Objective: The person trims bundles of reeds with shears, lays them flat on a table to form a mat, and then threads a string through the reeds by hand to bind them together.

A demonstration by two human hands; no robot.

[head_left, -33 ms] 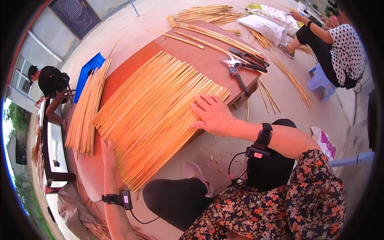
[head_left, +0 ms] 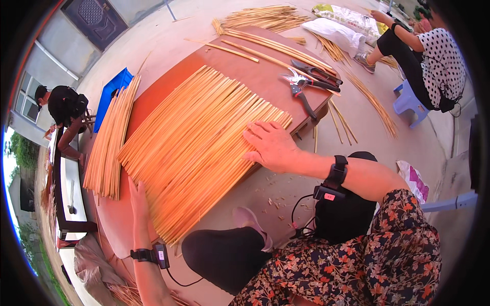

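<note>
A wide layer of thin, straw-coloured sticks (head_left: 196, 153) lies side by side across the reddish-brown table (head_left: 171, 84), running diagonally. My right hand (head_left: 274, 147) rests flat on the sticks near their right end, fingers spread and palm down. At the lower left ends of the layer, my left hand (head_left: 138, 200) stands on edge with its fingers stretched out, close against the stick ends. Neither hand grips anything. A second bundle of sticks (head_left: 113, 140) lies to the left, over the table's edge.
Pruning shears (head_left: 300, 92) and a dark-handled cutter (head_left: 316, 74) lie at the table's far right, beside loose sticks (head_left: 280, 48). A blue crate (head_left: 108, 94) stands left. One person (head_left: 441, 66) sits on a stool (head_left: 411, 102) at right; another (head_left: 66, 104) bends over at far left.
</note>
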